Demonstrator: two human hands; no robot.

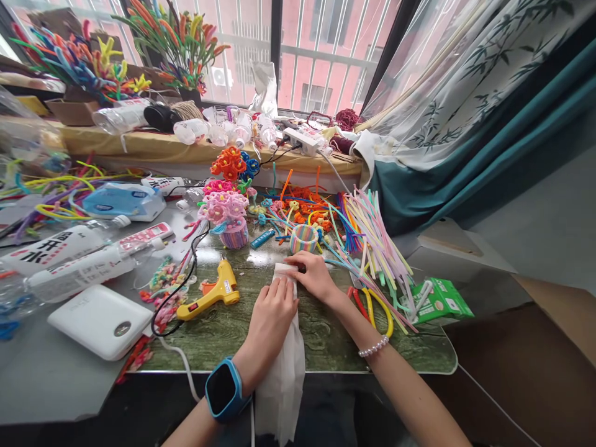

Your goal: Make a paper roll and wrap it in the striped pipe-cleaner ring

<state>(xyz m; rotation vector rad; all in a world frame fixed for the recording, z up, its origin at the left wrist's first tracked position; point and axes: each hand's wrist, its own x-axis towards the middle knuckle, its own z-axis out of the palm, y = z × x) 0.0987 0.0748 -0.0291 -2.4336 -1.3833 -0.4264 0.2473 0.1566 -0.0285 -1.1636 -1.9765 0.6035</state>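
A long white tissue-like strip (289, 379) lies on the green tabletop and hangs over its front edge. My left hand (274, 310), with a blue watch on its wrist, is closed on the strip, its fingers together and pressing down. At the far, folded end, my right hand (314, 276) has its thumb and fingers on the strip in a pinch; the exact contact is partly hidden. Just beyond that hand stands a striped pastel ring-shaped pot (304, 239). To the left of my hands rests a yellow glue gun (214, 293).
Yellow-handled scissors (372, 307) and a bundle of pipe cleaners (372, 236) lie at right. A pot of fuzzy flowers (228, 211) stands at the back. Plastic bottles (88, 264), a white power bank (105, 321) and cables (179, 360) occupy the left.
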